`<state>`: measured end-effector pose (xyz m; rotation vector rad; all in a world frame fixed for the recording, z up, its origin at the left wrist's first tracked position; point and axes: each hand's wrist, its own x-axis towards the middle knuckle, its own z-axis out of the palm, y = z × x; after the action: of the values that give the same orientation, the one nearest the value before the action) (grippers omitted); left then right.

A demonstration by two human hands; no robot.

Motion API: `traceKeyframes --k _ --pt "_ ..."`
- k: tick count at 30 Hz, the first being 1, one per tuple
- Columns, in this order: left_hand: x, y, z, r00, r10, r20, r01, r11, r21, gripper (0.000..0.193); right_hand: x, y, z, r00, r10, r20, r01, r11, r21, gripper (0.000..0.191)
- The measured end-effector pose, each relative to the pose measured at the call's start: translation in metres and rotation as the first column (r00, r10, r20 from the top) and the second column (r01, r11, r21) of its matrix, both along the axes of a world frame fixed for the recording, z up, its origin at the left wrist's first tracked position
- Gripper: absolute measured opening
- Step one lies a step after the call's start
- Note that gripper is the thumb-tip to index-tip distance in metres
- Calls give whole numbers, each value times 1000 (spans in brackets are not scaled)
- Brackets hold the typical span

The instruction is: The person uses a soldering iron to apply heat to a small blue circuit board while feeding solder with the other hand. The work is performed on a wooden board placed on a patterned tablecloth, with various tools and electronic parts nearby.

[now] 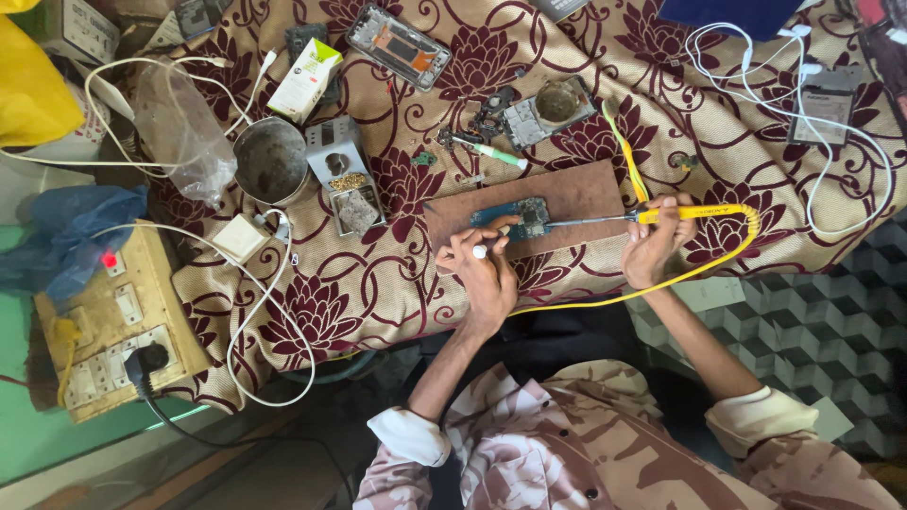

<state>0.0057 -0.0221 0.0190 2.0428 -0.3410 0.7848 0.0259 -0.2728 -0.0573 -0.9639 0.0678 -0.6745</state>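
white-green carton [304, 79] — top left | grey box [76, 28] — corner

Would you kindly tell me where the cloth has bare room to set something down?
Bare cloth lies between the white charger cable and the left hand, and right of the brown board below the white earphone wire. It is crowded around the metal bowl and the phone parts.

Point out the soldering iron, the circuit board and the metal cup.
Soldering iron [694, 213], head view, on its yellow handle.
Circuit board [529, 217], head view, on its blue middle.
Metal cup [271, 161], head view, on its inside.
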Motion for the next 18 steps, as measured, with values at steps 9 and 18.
traceKeyframes --k 9,18 --pt "-1 -2 -6 1000 19 -6 -19 1000 -7 28 -7 4 7 998 -64 23 67 983 -169 17" --pt "-3 -2 -11 989 69 -128 -63 997 49 23 -10 5 19 996 -85 40 92 966 -242 15"
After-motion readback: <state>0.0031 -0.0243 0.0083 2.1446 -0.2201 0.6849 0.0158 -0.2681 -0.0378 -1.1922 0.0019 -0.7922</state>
